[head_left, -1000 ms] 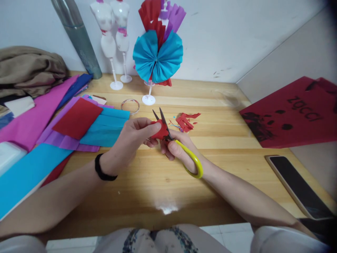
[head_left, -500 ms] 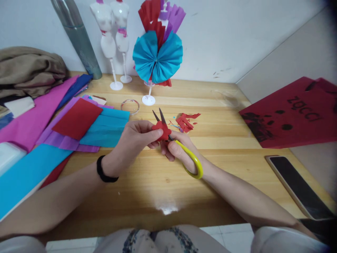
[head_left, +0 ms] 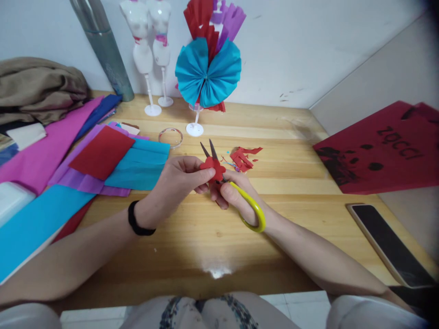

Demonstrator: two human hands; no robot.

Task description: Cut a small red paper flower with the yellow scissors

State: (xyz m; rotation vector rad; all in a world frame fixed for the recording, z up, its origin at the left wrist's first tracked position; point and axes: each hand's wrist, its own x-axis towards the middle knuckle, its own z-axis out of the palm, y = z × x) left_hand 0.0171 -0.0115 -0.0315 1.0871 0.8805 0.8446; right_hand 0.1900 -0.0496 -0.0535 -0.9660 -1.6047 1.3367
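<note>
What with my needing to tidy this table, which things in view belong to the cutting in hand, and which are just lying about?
Seems part of the job:
- red flower-shaped piece in the left hand
- yellow-handled scissors in the right hand
- red scraps, probably offcuts
- coloured sheets, possibly stock
- dress forms, possibly related

Apparently just lying about:
- phone
- red bag
- bottle
- brown cloth

There are three mannequins (head_left: 142,59), one flower (head_left: 215,163), one pair of scissors (head_left: 254,204) and one phone (head_left: 391,244)

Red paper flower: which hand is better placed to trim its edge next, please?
Likely the right hand: it holds the yellow-handled scissors, their blades open, partly behind the red paper flower. The left hand pinches the flower.
</note>
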